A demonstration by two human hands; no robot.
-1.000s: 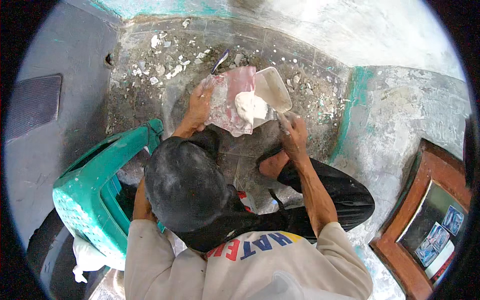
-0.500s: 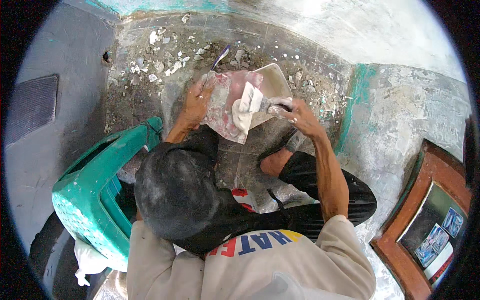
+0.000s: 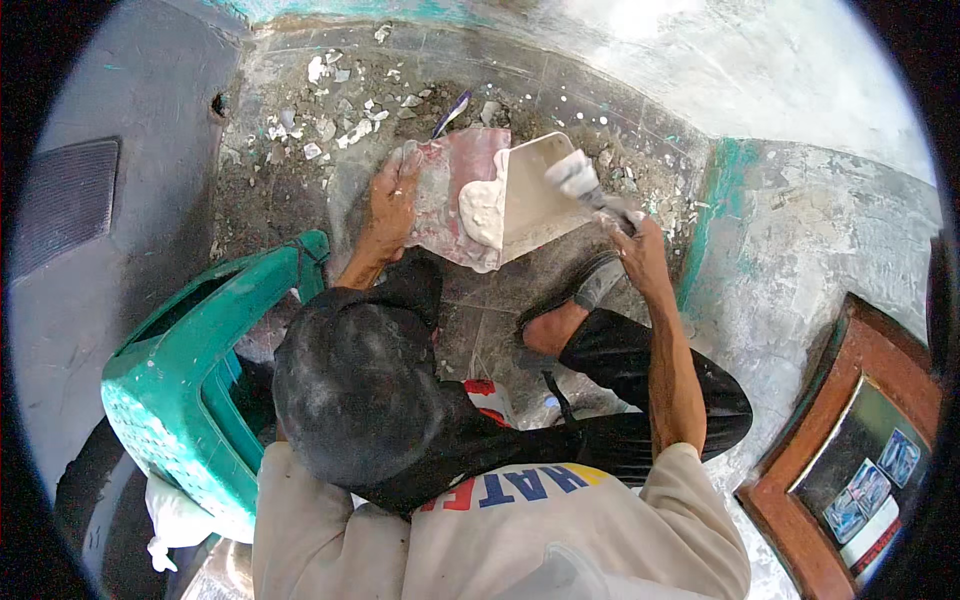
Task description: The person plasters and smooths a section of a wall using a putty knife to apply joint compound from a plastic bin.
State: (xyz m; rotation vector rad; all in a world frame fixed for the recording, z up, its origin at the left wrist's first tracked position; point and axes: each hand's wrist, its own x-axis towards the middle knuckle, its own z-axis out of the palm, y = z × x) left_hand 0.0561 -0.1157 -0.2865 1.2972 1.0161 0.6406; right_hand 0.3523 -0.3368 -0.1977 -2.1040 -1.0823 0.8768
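Green chair [image 3: 150,375] blocking left, gap between board [image 3: 432,205] and scraper [image 3: 573,176], wall [image 3: 830,220] at right

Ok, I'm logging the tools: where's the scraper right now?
In the head view, the scraper is upper right of centre, in the right hand, overlapping the tray at its right edge.

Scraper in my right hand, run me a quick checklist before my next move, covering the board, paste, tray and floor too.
1. Scraper gripped in right hand: ok.
2. Blade loaded: ok, white paste shows on it.
3. Board held: ok, left hand has its left side.
4. Paste on the board: ok, a white heap sits near its right edge.
5. Tray firmly supported: cannot tell, its underside is hidden.
6. Floor free of debris: not ok, loose chips lie beyond the board.
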